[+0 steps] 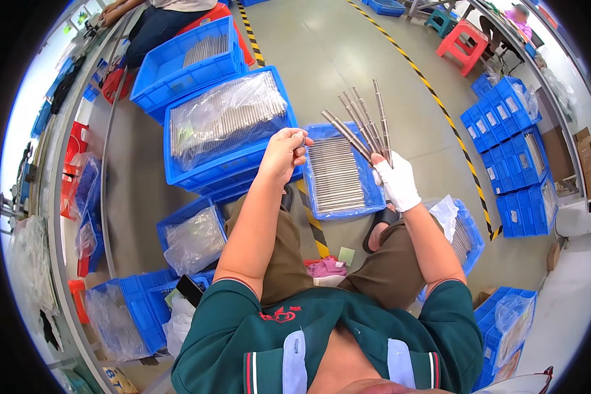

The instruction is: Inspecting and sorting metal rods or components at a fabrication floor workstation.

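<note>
Metal rods (375, 138) held; white crate labels (491, 119) apparently printed, too small.

Dark green short-sleeved shirt (223, 341), red chest embroidery (281, 315), blue trim (294, 361), brown trousers (389, 266), white glove (400, 187) on right hand (396, 180).

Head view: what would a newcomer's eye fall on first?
The fan of metal rods in the white-gloved right hand, right of centre, stands out first. Just left of that hand is a blue bin lined with similar rods; farther left, a larger blue crate holds more under clear plastic.
</note>
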### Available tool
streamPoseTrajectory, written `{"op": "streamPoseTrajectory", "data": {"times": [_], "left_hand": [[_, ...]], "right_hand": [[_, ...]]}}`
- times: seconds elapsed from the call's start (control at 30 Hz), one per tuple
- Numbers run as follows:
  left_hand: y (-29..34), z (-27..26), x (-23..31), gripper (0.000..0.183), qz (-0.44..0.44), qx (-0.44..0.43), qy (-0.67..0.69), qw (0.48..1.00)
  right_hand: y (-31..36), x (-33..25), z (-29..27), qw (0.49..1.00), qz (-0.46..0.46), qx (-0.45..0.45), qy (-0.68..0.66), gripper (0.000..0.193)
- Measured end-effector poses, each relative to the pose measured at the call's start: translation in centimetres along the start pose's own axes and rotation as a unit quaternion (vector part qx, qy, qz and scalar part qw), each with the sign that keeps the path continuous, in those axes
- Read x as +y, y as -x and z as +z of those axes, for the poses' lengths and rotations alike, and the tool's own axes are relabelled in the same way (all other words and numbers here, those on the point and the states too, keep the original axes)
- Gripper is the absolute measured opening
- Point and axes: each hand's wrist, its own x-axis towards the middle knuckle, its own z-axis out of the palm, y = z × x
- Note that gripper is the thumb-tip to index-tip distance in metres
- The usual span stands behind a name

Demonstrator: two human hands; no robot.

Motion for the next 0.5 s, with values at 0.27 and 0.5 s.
{"op": "streamPoseTrajectory", "data": {"times": [0.27, 0.5], "left_hand": [[-0.6, 0.1, -1.3, 0.024, -0.004, -0.069, 0.194, 0.978], [-0.9, 0.0, -1.7, 0.023, 0.003, -0.168, 0.339, 0.926]], "right_hand": [[0.2, 2.0, 0.0, 0.997, 0.032, -0.019, -0.064, 0.018], [0.6, 2.1, -0.2, 0.999, -0.023, -0.006, 0.038, 0.022]]}}
